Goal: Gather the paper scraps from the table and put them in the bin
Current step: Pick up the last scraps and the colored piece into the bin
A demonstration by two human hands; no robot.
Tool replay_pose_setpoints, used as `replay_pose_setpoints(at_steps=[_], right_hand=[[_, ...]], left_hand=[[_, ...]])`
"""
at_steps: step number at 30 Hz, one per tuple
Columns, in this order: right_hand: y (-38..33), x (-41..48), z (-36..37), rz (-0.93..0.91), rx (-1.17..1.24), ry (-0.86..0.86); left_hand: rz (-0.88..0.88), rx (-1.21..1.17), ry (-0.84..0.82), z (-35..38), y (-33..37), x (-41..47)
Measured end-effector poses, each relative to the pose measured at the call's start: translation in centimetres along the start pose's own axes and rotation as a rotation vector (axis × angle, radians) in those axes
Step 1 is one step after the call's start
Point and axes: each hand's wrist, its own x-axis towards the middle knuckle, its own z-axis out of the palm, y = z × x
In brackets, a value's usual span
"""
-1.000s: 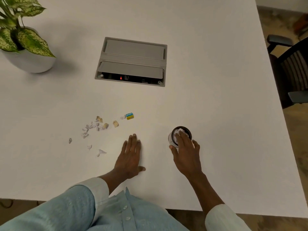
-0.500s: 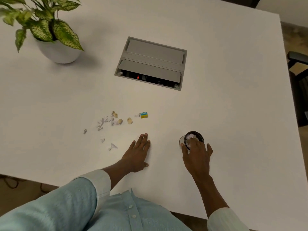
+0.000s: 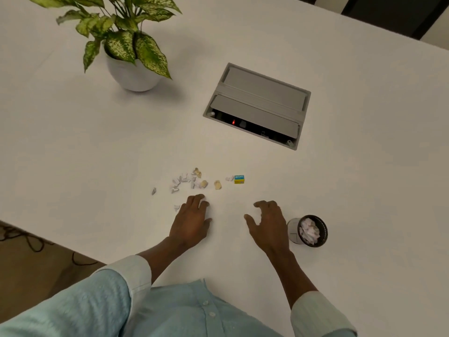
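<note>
Several scraps [image 3: 188, 182] are seen strewn on the worktop [image 3: 364, 178] just beyond the left hand [image 3: 192, 221], with one more piece [image 3: 177, 207] lying just to its left and a small yellow-and-blue packet [image 3: 239, 179] ahead, between the two hands. The left hand is laid palm-down, fingers curled, and a white scrap appears to be pinched at its fingertips [image 3: 202, 203], though this cannot be told for sure. The right hand [image 3: 268, 226] is held loosely spread and empty, just above or on the worktop. The bin [image 3: 308, 231] stands just to the right of the right hand and is already well filled with crumpled paper. The gathering step is judged to be in hand, with the task perhaps partway done, since a cluster of pieces is left outside the bin. For the next move, the loose pieces would need to be swept or pinched together beneath the left hand and carried across to the bin; light, careful handling is called for, as such small bits are easily scattered or dropped.
</note>
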Motion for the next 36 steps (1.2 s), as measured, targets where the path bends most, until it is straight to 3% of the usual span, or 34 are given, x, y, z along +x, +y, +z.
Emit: replay_pose_setpoints(at_steps=[7,17,26,36], right_hand=[[-2.2,5.2,3.4,0.066,-0.066,-0.198],[-5.5,12.4,5.6,0.133,0.043,-0.201],[-8.0,13.8,7.7,-0.039,-0.081,-0.301],[-8.8,11.8,8.9,-0.191,-0.158,-0.319]], left_hand=[[-0.183,0.034,0.044,-2.9,-4.0,3.5],[-0.227,0.035,-0.026,-3.4,-6.2,8.3],[-0.238,-0.161,-0.07,-2.9,-3.5,10.7],[-0.175,-0.233,0.022,-2.1,-3.1,9.9]])
